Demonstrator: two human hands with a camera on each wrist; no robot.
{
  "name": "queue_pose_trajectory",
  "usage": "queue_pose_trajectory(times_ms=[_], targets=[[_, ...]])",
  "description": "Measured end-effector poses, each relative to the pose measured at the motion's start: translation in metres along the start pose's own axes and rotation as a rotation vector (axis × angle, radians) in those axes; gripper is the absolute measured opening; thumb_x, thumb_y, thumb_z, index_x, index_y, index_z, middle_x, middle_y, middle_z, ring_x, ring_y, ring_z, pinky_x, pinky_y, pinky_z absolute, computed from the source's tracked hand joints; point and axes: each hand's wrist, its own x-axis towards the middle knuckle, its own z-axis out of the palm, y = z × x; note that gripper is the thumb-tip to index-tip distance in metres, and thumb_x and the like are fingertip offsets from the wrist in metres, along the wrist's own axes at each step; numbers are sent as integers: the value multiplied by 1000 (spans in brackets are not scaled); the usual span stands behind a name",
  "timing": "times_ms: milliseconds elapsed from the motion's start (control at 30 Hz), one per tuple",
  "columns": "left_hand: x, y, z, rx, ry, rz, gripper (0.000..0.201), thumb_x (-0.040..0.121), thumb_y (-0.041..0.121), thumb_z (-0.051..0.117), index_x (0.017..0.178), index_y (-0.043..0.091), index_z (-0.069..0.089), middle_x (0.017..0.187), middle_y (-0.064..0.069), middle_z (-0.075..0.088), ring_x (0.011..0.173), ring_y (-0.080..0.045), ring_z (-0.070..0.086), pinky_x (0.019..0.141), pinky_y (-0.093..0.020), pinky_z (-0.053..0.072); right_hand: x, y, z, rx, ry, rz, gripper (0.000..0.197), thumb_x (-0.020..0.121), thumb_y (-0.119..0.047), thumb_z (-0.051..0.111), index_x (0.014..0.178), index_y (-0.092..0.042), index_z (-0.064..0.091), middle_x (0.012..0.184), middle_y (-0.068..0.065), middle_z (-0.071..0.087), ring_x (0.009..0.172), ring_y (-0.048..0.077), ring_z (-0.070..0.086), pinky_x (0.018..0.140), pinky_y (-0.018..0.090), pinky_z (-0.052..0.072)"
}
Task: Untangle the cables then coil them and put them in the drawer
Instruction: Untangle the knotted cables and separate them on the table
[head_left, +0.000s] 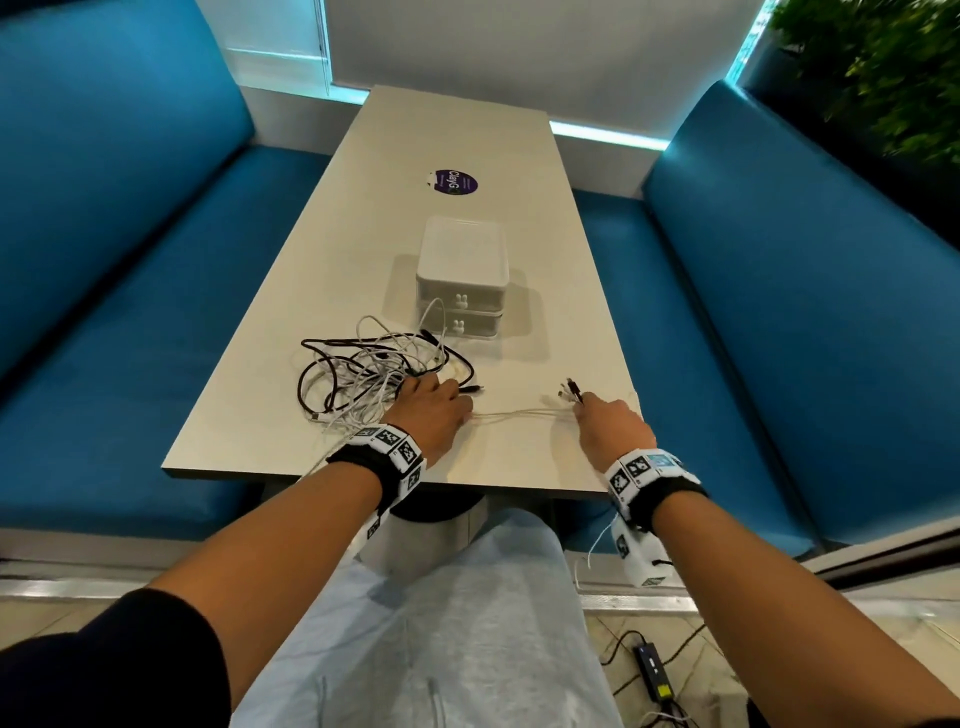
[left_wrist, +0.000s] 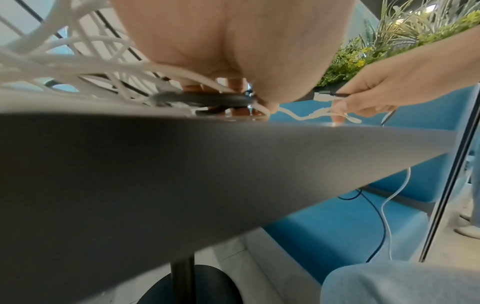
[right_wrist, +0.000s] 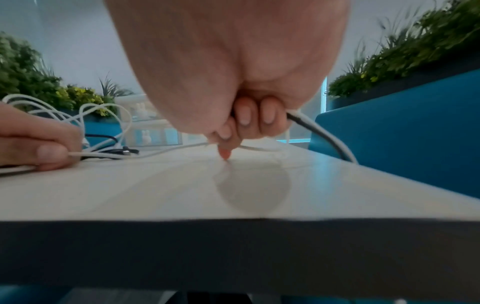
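A tangle of white and black cables (head_left: 374, 369) lies on the pale table (head_left: 519, 467), just in front of a shut white two-drawer unit (head_left: 461, 280). My left hand (head_left: 431, 410) rests on the tangle's right edge. In the right wrist view the left hand's (right_wrist: 33, 139) thumb pinches a white cable (right_wrist: 155, 151). This white cable (head_left: 519, 414) runs taut across to my right hand (head_left: 608, 421), which grips several cable ends with their plugs (head_left: 571, 389) sticking out. The right hand's fingers (right_wrist: 249, 121) curl round white and dark cables, and one fingertip touches the table.
A round purple sticker (head_left: 456, 182) lies beyond the drawer unit. Blue benches (head_left: 130, 338) flank the table on both sides, and plants (head_left: 883, 67) stand at the back right. A black adapter (head_left: 653, 670) with wires lies on the floor. Both hands are near the table's front edge.
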Motion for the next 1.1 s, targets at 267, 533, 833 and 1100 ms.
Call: queue_pose_trajectory(times_ms=[267, 533, 833, 1100], targets=[[-1, 2, -1, -12, -28, -26, 23, 98, 20, 39, 110, 25, 58, 112, -2, 52, 110, -30, 39, 94, -43, 26, -3, -59, 11, 315, 60, -136, 33, 104, -32, 31, 123, -11, 49, 100, 23, 65, 91, 43, 61, 73, 43, 48], [-4, 2, 3, -57, -36, -58, 22, 96, 19, 44, 112, 21, 59, 118, -2, 47, 116, -29, 37, 100, -44, 27, -8, -90, 28, 302, -108, -316, 34, 103, -41, 36, 116, -13, 49, 98, 21, 65, 90, 42, 60, 74, 44, 49], [-3, -9, 1, -51, -13, 16, 29, 104, 32, 34, 116, 19, 57, 120, -2, 50, 114, -27, 40, 97, -41, 27, 2, -56, 12, 94, -113, -271, 32, 102, -45, 35, 118, -22, 52, 94, 14, 63, 85, 36, 62, 75, 43, 53], [-4, -16, -3, 23, -11, 59, 23, 96, 17, 43, 112, 25, 57, 117, 0, 51, 112, -26, 43, 95, -39, 31, 3, 6, -1, -65, -76, -80, 31, 104, -40, 31, 118, -20, 51, 79, 5, 54, 70, 29, 58, 65, 36, 50]])
